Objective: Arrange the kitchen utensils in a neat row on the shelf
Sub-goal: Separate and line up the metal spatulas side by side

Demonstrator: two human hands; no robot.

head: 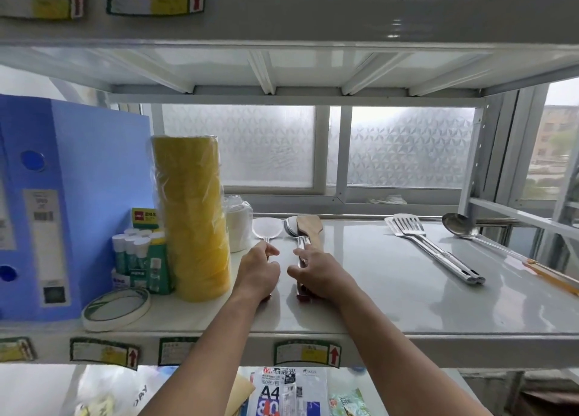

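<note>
Alignment step, I judge: left hand point(258, 273) grips the mesh skimmer point(267, 229), right hand point(316, 274) clasps the steel spoon point(289, 226). Next, straighten the skewed slotted turner point(407, 224).

One strainer point(267, 228), one wooden spatula point(310, 227)

A round white mesh skimmer point(267, 227), steel spoon point(290, 226) and flat wooden spatula point(310, 227) are lying side by side, left on the grey shelf point(376, 293); a slotted steel turner point(408, 225) and steel ladle point(458, 225) are lying angled, farther right.
</note>
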